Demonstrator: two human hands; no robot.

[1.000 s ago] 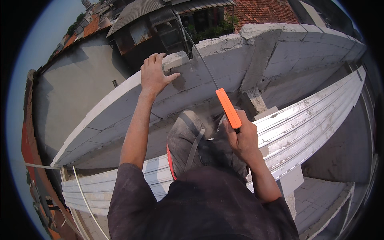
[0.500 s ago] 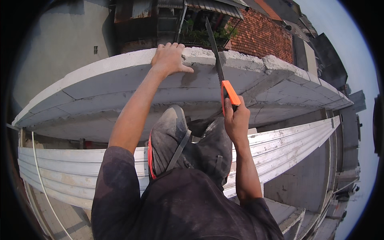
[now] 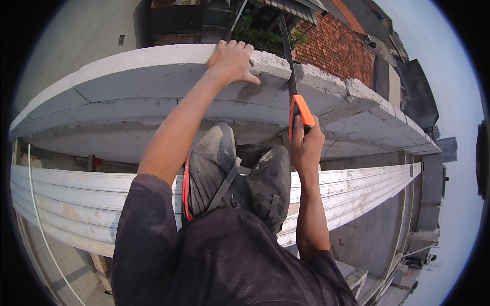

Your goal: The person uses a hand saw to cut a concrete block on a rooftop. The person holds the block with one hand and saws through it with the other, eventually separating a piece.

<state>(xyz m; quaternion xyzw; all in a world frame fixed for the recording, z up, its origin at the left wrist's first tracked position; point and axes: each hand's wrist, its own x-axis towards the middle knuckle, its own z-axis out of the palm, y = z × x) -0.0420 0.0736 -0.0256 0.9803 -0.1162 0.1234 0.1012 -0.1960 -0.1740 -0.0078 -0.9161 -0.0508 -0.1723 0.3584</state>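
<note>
My right hand [image 3: 308,144] is closed round the orange and black handle of a hand saw [image 3: 289,53]. The saw's dark toothed blade points away from me and sits in a gap in the top edge of a pale grey block wall [image 3: 168,76]. Just left of the blade, my left hand [image 3: 231,62] rests over the wall's top edge. Its fingers lie apart across the rim and the thumb is stretched toward the blade. The rim is rough and chipped around the gap.
White ribbed planks [image 3: 76,191] run crosswise beneath me, with my bent knees above them. A thin white cable [image 3: 38,219] hangs at the left. Beyond the wall lie a brick-red tiled roof [image 3: 334,48] and green plants [image 3: 265,41]. Lower ground shows below the planks.
The view has shifted, so the wall and both hands appear slightly higher, with the hands farther right. The saw still sits in the gap, and both hands keep their hold.
</note>
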